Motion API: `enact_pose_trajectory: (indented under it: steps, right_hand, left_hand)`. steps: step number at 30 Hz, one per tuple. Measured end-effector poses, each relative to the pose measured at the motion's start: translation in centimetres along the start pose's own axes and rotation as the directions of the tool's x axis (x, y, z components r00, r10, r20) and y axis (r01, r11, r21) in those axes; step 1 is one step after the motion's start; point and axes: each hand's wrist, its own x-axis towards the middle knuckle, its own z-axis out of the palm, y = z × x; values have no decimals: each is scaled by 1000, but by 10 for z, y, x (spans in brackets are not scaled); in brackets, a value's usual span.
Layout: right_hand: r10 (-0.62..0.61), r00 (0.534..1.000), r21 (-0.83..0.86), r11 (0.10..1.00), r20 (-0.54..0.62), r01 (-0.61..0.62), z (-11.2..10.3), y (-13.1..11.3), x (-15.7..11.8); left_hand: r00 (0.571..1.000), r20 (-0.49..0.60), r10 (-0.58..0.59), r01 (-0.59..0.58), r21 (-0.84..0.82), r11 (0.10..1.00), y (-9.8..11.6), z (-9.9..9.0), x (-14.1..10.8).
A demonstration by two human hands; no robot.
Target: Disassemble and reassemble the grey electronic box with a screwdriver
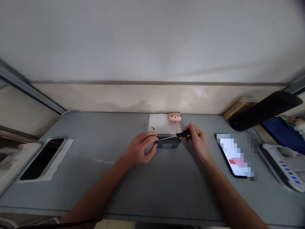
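A small dark vented box [168, 143] with a pale label stands on the grey table. My left hand [143, 147] grips its left end between thumb and fingers. In my right hand [196, 140] is a screwdriver [184, 133] with a black and yellow handle. Its thin shaft points left across the top of the vented face, and the tip ends close to my left fingertips. Whether the tip touches a screw I cannot tell. Just behind the box lies a white paper [160, 122] bearing several tiny black pieces [152, 128], and an orange animal-face case [175, 117] sits at its far right corner.
On the left, a dark phone [43, 159] rests on white paper beside a white power strip [17, 156]. To the right are a lit phone [234, 159], a white device with blue lights [283, 165], a black cylinder [264, 111] and a box [240, 106]. A wall bounds the back.
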Motion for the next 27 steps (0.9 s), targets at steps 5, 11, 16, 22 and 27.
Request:
enact_pose_trajectory:
  steps: [5,11,16,22,27]
  right_hand:
    - [-22,1000,12,1000,2,22,-2,1,0]
    - [-2,998,68,998,-58,6,-2,-1,1]
    - [-56,998,-69,996,17,57,2,7,1]
    - [-124,984,-120,983,127,139,7,18,2]
    - [-152,980,-56,985,131,160,10,25,7]
  left_hand:
    - [994,-65,84,-82,28,996,1,0,3]
    - [988,-93,124,-117,78,990,2,-2,7]
    - [985,-76,155,-144,132,981,2,-4,6]
    - [983,-112,147,-138,79,987,6,-4,9]
    - [977,-96,190,-181,93,979,3,-3,10]
